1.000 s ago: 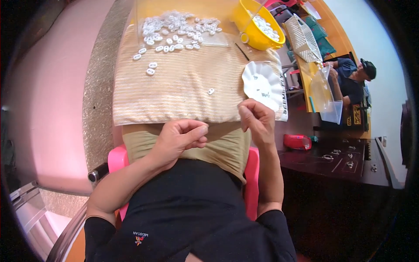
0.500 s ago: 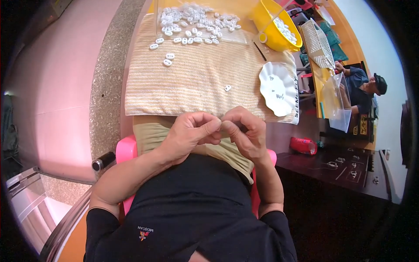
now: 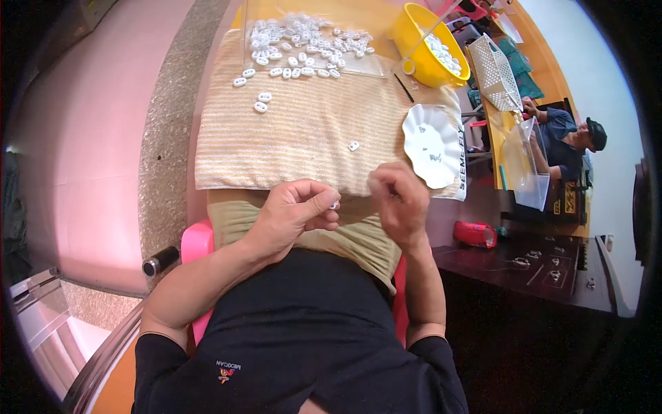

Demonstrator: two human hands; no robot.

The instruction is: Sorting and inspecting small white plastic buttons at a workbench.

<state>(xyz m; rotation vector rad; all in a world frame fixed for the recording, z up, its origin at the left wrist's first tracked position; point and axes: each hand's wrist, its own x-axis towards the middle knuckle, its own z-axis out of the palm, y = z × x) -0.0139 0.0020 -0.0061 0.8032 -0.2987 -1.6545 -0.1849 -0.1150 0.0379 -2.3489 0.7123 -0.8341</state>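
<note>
Your L hand [image 3: 293, 212] pinches a small white piece [image 3: 335, 205] at its fingertips, long axis unclear; your R hand [image 3: 402, 207], curled, blurred, contents can't tell, sits nearer the scalloped dish [image 3: 447, 138], ahead & right.

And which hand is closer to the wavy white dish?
Right. The right hand is just below and left of the white dish; the left hand is farther left.
</note>
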